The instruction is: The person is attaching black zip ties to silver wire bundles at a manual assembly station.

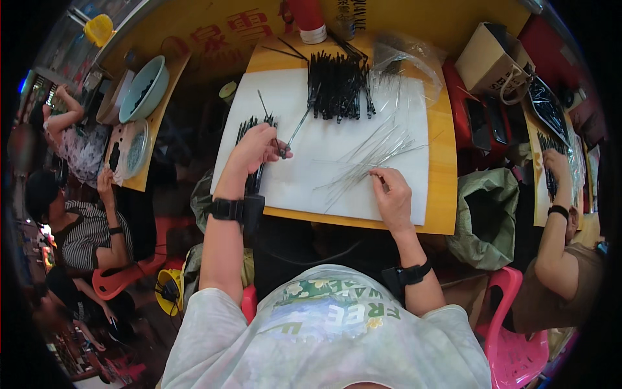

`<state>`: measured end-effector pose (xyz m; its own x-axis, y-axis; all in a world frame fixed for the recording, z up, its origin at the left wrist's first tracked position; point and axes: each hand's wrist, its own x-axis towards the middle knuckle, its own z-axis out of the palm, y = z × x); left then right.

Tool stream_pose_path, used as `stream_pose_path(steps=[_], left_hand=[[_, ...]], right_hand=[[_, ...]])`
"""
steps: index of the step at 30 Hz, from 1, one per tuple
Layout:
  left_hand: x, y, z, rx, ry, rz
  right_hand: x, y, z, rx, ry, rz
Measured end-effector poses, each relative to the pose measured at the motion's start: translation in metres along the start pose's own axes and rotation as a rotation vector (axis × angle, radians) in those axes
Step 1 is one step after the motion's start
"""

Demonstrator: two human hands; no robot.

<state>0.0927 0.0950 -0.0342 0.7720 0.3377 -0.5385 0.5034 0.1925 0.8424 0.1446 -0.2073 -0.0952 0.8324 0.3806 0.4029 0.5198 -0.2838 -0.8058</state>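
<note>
From my remote post I see a honey-yellow desk, a plain white sheet, black strips and silvery wires. I make out a red-and-white container, a pale mint bowl, a grey-green sack, a hot-pink chair and a co-worker's black-and-white striped shirt.

Our wood-toned table bears a white sheet. On it we see thin wires and black rods (thickly piled).

We note a pale green basin at left. We locate a cardboard box upper right, a pink chair lower right.
</note>
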Motion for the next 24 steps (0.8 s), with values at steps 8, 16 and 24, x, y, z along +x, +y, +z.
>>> stream_pose_path(steps=[8,16,24], left_hand=[[-0.07,-0.047,0.0,-0.195,-0.098,-0.014],[-0.091,-0.101,-0.005,-0.465,-0.24,0.014],[-0.114,-0.1,-0.001,-0.304,-0.205,0.053]], right_hand=[[-0.004,-0.009,-0.008,0.111,0.197,-0.198],[0.025,-0.033,-0.023,-0.096,-0.232,-0.062],[0.038,-0.002,-0.011,-0.35,-0.286,-0.252]])
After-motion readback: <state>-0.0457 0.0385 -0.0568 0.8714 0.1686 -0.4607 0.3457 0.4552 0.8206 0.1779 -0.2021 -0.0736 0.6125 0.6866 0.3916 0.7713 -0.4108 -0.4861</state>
